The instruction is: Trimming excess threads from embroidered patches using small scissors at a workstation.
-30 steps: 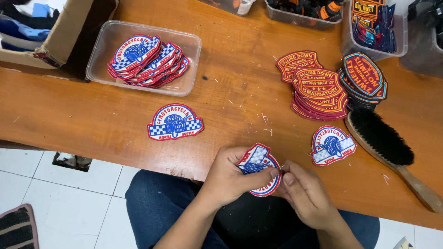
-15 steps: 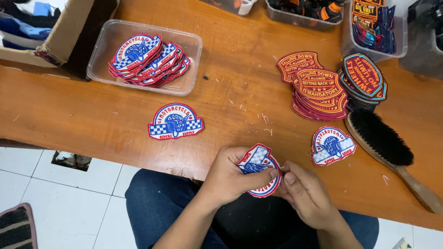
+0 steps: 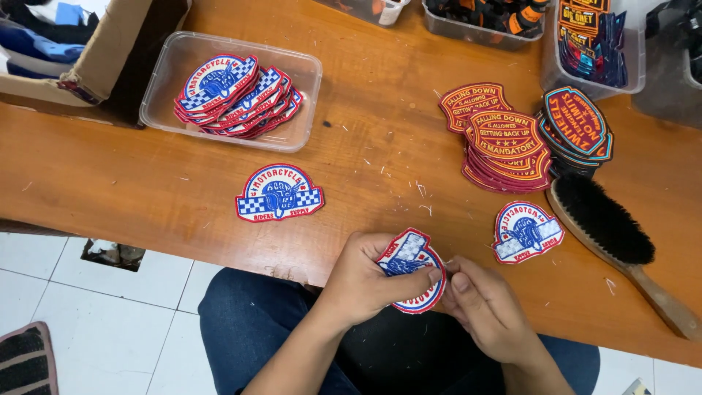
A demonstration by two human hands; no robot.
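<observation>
My left hand [image 3: 360, 285] grips a round embroidered patch [image 3: 406, 257] in red, white and blue, at the near edge of the wooden table [image 3: 380, 161]. The fingers of my right hand [image 3: 486, 307] pinch at that patch's right edge. A matching patch [image 3: 279, 193] lies flat on the table to the left. Another one [image 3: 525, 232] lies to the right, next to a brush.
A clear plastic tray [image 3: 303, 73] at the back left holds a stack of the same patches. Piles of red and orange patches [image 3: 504, 143] and dark shield-shaped patches [image 3: 578, 124] sit at the right. A black-bristled wooden brush [image 3: 610, 234] lies at the right. More bins stand along the back.
</observation>
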